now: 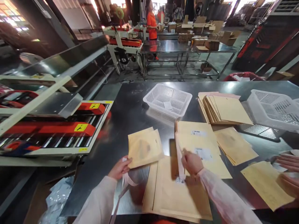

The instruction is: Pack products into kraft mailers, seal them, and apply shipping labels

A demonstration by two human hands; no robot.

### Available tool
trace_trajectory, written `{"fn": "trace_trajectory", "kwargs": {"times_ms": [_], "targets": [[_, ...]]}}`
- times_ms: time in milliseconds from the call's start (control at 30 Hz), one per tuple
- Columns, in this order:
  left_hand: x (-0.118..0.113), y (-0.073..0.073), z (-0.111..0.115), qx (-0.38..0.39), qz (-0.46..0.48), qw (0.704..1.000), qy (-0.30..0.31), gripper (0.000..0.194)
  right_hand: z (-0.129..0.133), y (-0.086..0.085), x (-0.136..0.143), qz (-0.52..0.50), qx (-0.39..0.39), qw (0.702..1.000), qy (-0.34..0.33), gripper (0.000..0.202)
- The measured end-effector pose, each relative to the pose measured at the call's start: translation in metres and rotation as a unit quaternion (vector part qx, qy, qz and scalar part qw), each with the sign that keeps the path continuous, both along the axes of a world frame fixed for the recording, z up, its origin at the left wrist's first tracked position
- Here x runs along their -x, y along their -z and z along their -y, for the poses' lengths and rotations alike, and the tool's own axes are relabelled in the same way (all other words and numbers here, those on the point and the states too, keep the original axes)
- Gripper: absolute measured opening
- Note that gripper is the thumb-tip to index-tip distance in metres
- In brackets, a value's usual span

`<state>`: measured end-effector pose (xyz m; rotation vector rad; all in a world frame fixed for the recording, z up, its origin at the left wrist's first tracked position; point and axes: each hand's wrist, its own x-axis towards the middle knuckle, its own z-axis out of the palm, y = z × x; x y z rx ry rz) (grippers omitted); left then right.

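My left hand [120,168] is closed at the lower left corner of a small yellow mailing envelope [142,152], which looks doubled or lies over another. A pale paper strip [126,179] hangs from the same fingers toward the table's front edge. My right hand [192,162] is closed, fingers pinching at the left edge of a stack of labelled envelopes [198,128]; exactly what is between the fingertips is hard to make out. Beneath that stack lie larger yellow envelopes [174,199], one with a printed label [180,180] just below my right hand.
White plastic baskets [150,99] [259,113] stand at the table's back and right. More envelopes [230,109] are piled between them. At the right edge, another person's hands [289,163] touch an envelope [266,183]. A roller conveyor [88,141] runs at left, above a box of crumpled plastic [58,199].
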<state>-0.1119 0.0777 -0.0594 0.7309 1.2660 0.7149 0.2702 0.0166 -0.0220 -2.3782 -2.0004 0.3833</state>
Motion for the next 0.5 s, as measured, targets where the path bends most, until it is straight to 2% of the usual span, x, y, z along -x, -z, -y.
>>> {"fn": "trace_trajectory", "kwargs": {"times_ms": [33,100,167,233,300,400,500], "targets": [[-0.005,0.005,0.015,0.008,0.03,0.999,0.021,0.045,0.018,0.013,0.019,-0.043,0.015,0.998,-0.038,0.036],[-0.013,0.015,0.04,0.009,0.003,0.997,0.08,0.047,0.046,0.04,0.053,-0.117,0.016,0.991,-0.07,0.036],[-0.017,0.024,0.057,0.001,-0.043,0.993,0.106,0.045,0.061,0.064,0.075,-0.17,-0.011,0.984,-0.054,0.04],[-0.011,0.03,0.064,-0.01,-0.085,0.991,0.101,0.041,0.067,0.079,0.087,-0.197,-0.043,0.979,-0.022,0.045],[0.0,0.032,0.064,-0.018,-0.119,0.988,0.092,0.035,0.07,0.087,0.09,-0.204,-0.063,0.977,-0.008,0.049],[0.016,0.029,0.058,-0.048,-0.207,0.971,0.106,0.023,0.077,0.09,0.093,-0.192,-0.069,0.978,-0.031,0.052],[0.009,0.024,0.058,-0.074,-0.254,0.954,0.14,0.018,0.087,0.089,0.103,-0.166,-0.046,0.982,-0.073,0.055]]}}
